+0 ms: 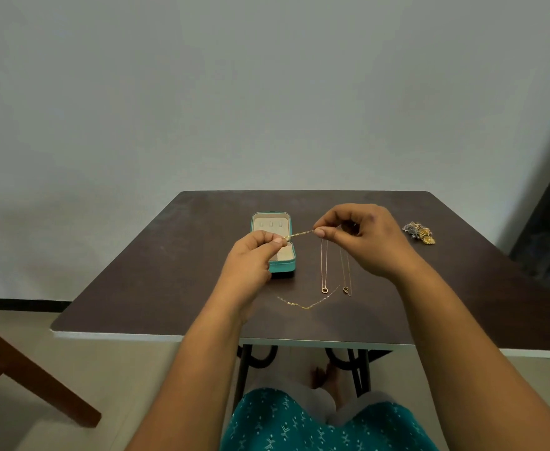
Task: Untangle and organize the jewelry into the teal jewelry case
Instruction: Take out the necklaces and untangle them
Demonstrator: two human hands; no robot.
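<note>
We hold a short stretch of gold chain [299, 235] taut at the centre of the frame, our left hand [256, 255] and right hand [361, 239] each pinching it between thumb and fingertip, near each other but apart. Below the right hand two fine pendant necklaces [324, 271] hang or lie straight; we cannot tell which. Another gold chain [306, 304] lies slack on the desk [137, 271]. The open teal jewelry case [272, 229] sits just behind our left hand. These chains look very light, limp and easily kinked, so we judge gentle pinches near the clasp safest.
</note>
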